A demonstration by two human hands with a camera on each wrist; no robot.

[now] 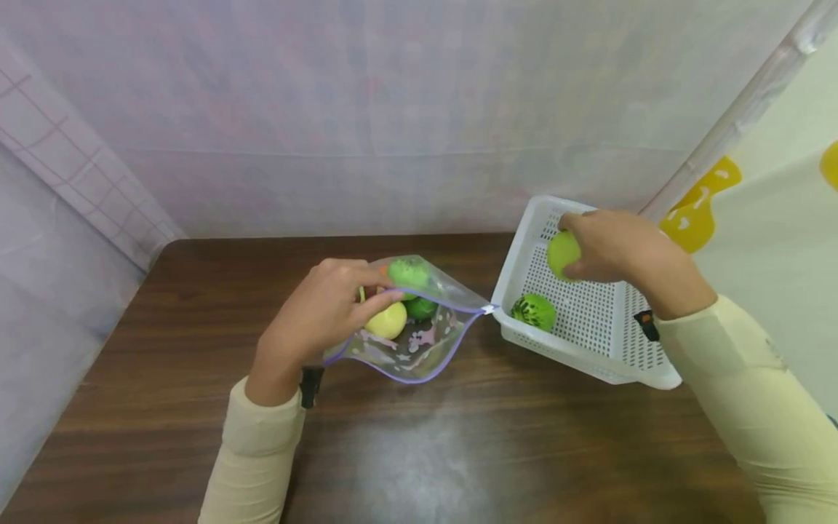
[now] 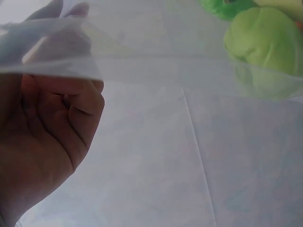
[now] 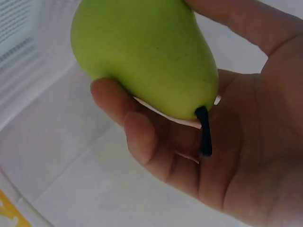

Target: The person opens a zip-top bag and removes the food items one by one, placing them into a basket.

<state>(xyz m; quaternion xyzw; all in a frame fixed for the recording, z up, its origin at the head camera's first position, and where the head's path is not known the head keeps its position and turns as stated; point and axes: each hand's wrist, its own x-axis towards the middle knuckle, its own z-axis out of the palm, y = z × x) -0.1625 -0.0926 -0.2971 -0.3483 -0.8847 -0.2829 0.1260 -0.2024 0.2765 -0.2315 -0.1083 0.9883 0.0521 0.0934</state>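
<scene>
A green pear with a dark stem is held in my right hand, fingers and thumb curled around it. That hand is over the white basket, where a green dark-striped round fruit lies by the near left corner. My left hand pinches the purple-edged rim of a clear zip bag, whose mouth gapes. Inside the bag show a yellow round fruit, a light green piece and a dark green one. Through the film in the left wrist view appears a pale green, ribbed piece.
Beneath everything is a dark brown wooden table. The bag's white slider meets the basket's left corner. A pale curtain hangs along the table's far edge, and a yellow-patterned sheet is at the right.
</scene>
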